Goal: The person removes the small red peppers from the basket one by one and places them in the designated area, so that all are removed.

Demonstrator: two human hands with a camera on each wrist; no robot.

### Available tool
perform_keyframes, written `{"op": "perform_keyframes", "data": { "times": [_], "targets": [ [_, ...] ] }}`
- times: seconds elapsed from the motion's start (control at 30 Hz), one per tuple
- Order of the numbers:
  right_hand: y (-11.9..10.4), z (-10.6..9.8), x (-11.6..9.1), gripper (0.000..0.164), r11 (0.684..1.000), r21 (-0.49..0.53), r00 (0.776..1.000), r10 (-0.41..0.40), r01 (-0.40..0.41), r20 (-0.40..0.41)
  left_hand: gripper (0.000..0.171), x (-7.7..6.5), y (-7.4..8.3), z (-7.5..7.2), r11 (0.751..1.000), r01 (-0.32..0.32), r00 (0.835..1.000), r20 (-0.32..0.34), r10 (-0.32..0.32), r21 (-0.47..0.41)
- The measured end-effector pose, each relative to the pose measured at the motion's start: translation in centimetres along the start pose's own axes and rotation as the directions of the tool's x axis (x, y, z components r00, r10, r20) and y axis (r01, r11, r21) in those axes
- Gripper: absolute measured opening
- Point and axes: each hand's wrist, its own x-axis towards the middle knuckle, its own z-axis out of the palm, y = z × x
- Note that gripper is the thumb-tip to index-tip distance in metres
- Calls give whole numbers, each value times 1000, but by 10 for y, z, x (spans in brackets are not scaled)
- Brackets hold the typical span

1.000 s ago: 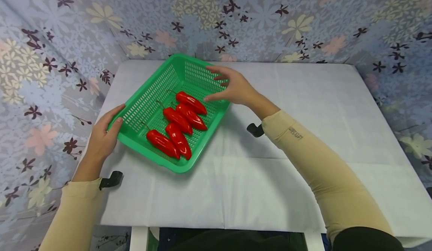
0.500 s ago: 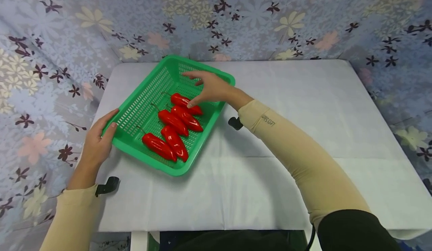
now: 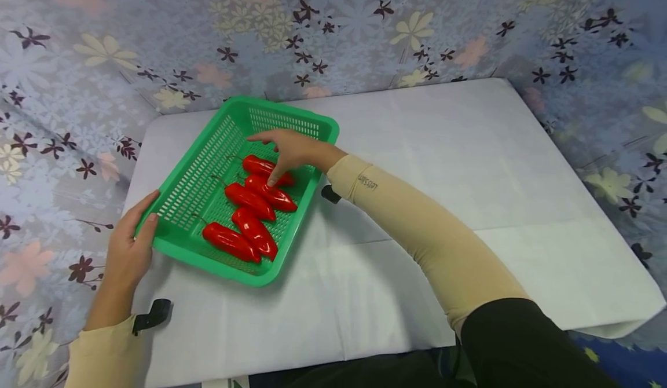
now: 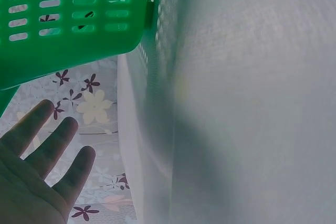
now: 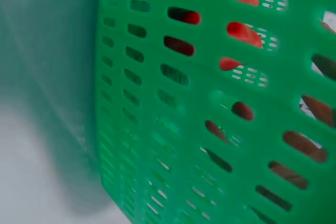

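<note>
Several glossy red chili peppers (image 3: 231, 242) with thin stems lie side by side in a green perforated plastic basket (image 3: 294, 231). My left hand (image 3: 130, 249) holds the basket's rim at the left corner, between thumb and forefinger. In the left wrist view, three straight fingers of the left hand (image 4: 39, 161) spread below the basket wall. My right hand (image 3: 292, 152) reaches in over the basket's right wall, fingers and thumb apart. Its thumb is over a pepper (image 3: 276, 198) near the middle; contact cannot be told. Through slots in the right wrist view, red pepper (image 5: 244, 32) shows.
The basket stands on the left part of a table with a white cloth (image 3: 443, 145). A floral curtain (image 3: 354, 29) borders the table's back and left side. Each wrist carries a small black camera mount (image 3: 152, 315).
My right hand has moved left and toward me, from the basket's far right rim to above the upper peppers. The left hand stays on the rim. The head view has turned slightly.
</note>
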Motion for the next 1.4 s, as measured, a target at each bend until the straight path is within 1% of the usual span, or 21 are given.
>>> {"op": "perform_keyframes", "data": {
  "times": [0.13, 0.33, 0.43, 0.57, 0.73, 0.87, 0.97, 1.13, 1.3, 1.4],
  "targets": [
    [-2, 2, 5, 102, 1000, -21, 1000, 14, -13, 22, 45, -3, 0, -1, 1000, 22, 1000, -3, -22, 7],
    [0, 5, 10, 101, 999, -36, 998, 14, -12, 54, 45, -2, 1, -1, 1000, 5, 1000, 7, -5, 7],
    [2, 10, 13, 100, 1000, -27, 996, 15, -13, 85, 46, -4, 1, -2, 1000, 14, 1000, 15, -14, 20],
    [1, 15, 15, 98, 998, -48, 992, 41, -35, 121, 46, -7, 1, -4, 999, 22, 1000, 20, -22, 35],
    [1, 14, 16, 94, 996, -70, 989, 69, -60, 132, 46, -6, -1, -3, 1000, -14, 1000, 14, 14, 24],
    [2, 12, 17, 89, 996, -64, 989, 72, -64, 131, 46, -5, -1, -1, 1000, -20, 1000, 10, 20, 21],
    [3, 12, 17, 84, 997, -35, 989, 79, -75, 128, 46, -5, -1, -1, 1000, -19, 1000, 7, 19, 23],
    [5, 14, 18, 78, 995, 11, 986, 97, -99, 133, 46, -6, 0, 1, 999, -35, 999, -2, 35, 20],
    [5, 15, 17, 70, 994, 18, 984, 104, -108, 142, 46, -7, 1, 2, 999, -34, 999, -2, 34, 20],
    [5, 16, 17, 66, 995, 13, 984, 94, -97, 152, 46, -8, 1, 2, 999, -25, 1000, -2, 25, 21]
  ]
}}
